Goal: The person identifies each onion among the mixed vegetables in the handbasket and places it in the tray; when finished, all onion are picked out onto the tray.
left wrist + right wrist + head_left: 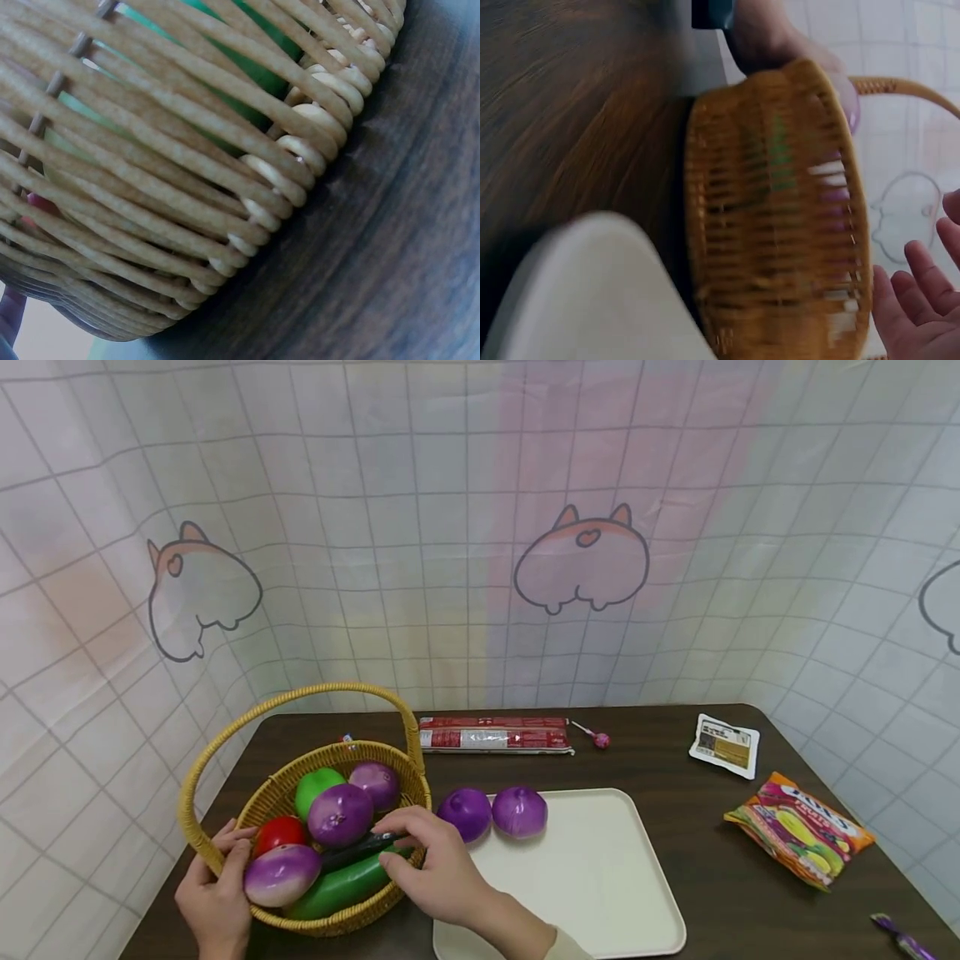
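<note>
1. Head view shows the right hand (438,868) reaching over the near rim of the wicker basket (225,864), its fingers curled around a dark, slim object (360,847) that lies on top of the produce inside; what that object is cannot be told.
2. The left hand (217,893) grips the basket's left rim, thumb inside and fingers wrapped over the weave.
3. Inside the basket, just beside the right hand, lie a green cucumber (337,889), a purple-and-white turnip (281,874), a red tomato (279,833), a purple onion (340,814), a second purple onion (377,782) behind it, and a green round fruit (315,787).
4. The basket stands on the near left part of the dark wooden table (660,760), its arched handle (300,697) upright.
5. Left wrist view is filled by the basket's woven wall (187,165), with green showing through the gaps and the table grain beside it.
6. Right wrist view, blurred, shows the basket side (780,217) against the table, the corner of the white tray (592,300), and open fingers at the lower right.
7. The tray (600,893) lies just right of the basket, with two purple onions (492,812) touching each other at its far left corner.
8. Farther back lie a long red packet (495,735) and a lollipop (596,737); to the right, a small white sachet (724,745) and a colourful snack bag (798,839).
</note>
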{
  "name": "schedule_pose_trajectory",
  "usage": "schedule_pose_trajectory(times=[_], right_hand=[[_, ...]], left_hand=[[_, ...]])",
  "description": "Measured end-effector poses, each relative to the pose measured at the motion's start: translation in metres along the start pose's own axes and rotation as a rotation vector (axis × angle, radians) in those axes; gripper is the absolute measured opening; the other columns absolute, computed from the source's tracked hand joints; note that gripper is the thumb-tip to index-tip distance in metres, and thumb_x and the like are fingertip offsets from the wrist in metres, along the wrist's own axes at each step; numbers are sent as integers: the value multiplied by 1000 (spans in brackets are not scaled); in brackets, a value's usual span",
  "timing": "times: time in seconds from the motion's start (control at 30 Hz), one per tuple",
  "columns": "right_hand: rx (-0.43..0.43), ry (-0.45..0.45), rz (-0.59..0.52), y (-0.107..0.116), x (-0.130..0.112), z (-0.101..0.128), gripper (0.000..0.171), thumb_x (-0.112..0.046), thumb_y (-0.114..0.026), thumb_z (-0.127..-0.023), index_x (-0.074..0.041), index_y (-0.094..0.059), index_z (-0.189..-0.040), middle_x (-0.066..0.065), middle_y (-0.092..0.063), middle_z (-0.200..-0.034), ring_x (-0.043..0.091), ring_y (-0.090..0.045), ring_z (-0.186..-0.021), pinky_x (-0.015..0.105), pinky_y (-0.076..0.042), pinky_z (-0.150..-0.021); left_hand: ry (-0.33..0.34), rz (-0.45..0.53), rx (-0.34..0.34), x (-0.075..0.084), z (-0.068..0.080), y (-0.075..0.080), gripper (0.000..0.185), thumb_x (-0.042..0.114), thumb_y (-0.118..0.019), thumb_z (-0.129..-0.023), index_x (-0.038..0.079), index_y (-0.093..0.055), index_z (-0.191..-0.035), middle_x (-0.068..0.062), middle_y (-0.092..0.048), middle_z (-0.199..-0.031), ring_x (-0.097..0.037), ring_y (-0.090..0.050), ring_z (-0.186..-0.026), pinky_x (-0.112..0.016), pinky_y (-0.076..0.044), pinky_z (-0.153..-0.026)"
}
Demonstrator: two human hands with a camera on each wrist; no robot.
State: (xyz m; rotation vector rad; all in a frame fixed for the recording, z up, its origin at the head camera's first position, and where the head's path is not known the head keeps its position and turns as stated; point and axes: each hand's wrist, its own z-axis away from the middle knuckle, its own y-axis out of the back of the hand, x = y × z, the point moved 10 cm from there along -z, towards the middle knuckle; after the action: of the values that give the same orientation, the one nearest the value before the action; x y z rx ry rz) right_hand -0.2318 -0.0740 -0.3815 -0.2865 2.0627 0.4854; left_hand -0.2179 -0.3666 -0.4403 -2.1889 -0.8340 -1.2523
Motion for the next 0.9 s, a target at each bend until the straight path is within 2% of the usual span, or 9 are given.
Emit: schedule_pose_trajectory(times=[0.23, 0.43, 0.53, 0.73, 0.9], right_hand=[[-86, 4, 16, -33, 14, -9, 34, -13, -66, -91, -9, -59, -124, 2, -55, -128, 15, -56, -117, 29, -55, -90], [-119, -27, -25, -49, 17, -18, 40, -15, -67, -91, -10, -56, -128, 1, -52, -130, 16, -53, -116, 26, -54, -91], [-130, -56, -25, -55, 20, -22, 43, -17, -68, -90, -10, -54, -130, -1, -52, -131, 13, -52, -117, 24, -53, -91], [-177, -125, -26, -68, 26, -29, 50, -22, -70, -89, -11, -53, -135, -3, -53, -134, 7, -51, -119, 19, -51, -89], [-222, -142, 12, -79, 28, -35, 57, -24, -72, -88, -13, -50, -139, 0, -53, -136, 4, -53, -114, 14, -50, -87]], left_hand=[[27, -10, -2, -1, 0, -1, 13, -8, -67, -86, -19, -65, -91, 2, -74, -85, -12, -65, -108, -15, -48, -92], [22, -13, 7, 1, 1, 0, 13, -9, -67, -85, -20, -65, -92, 3, -74, -85, -11, -65, -107, -14, -49, -90], [26, -18, 8, 1, 1, -1, 13, -9, -67, -85, -20, -65, -92, 4, -74, -85, -10, -65, -107, -14, -49, -90], [73, 28, 26, -4, 2, 0, 15, -8, -68, -85, -20, -65, -93, 3, -74, -84, -11, -65, -108, -13, -48, -90], [84, 56, 35, -6, 2, 1, 15, -8, -67, -85, -21, -64, -91, 2, -74, -84, -13, -65, -108, -14, -48, -91]])
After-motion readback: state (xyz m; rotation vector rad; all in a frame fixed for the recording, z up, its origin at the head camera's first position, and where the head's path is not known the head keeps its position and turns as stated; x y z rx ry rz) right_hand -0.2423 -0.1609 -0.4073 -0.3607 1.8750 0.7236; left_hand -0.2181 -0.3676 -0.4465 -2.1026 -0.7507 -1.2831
